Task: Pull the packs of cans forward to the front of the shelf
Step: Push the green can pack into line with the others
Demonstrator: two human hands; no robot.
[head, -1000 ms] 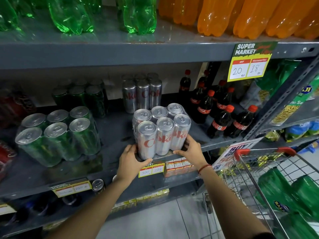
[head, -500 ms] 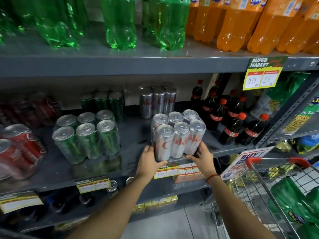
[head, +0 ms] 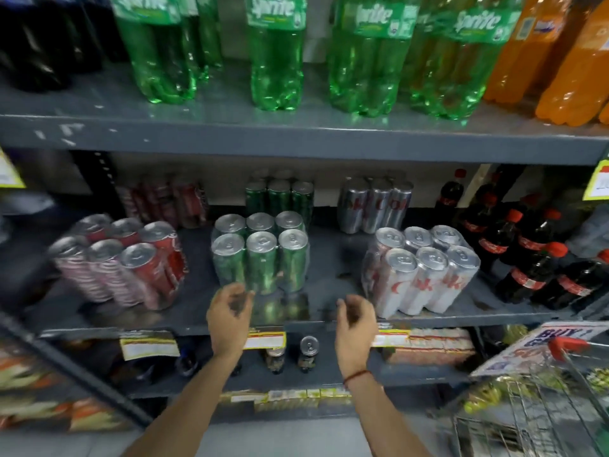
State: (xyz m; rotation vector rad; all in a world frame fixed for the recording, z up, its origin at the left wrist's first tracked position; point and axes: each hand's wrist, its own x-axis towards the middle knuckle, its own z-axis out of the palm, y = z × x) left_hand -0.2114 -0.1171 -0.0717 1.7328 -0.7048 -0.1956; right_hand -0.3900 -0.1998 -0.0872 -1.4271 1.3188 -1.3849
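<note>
The silver pack [head: 423, 268] is set near the shelf's [head: 197, 319] front edge, the green pack [head: 262, 253] and red pack [head: 120, 263] slightly behind it. Three rear packs are judged left. Nothing is gripped: the left hand [head: 230, 319] and right hand [head: 356, 324] are held loosely curled before the edge. Bottles [head: 276, 51] are stocked above.

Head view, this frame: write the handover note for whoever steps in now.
Left hand and right hand: both open, holding nothing, in front of the shelf edge.
Done: silver pack sits at the front.
Left: green pack stands a little back, nearest the hands; likely next. Red pack is near the front, tilted. Three more packs wait at the back.
</note>
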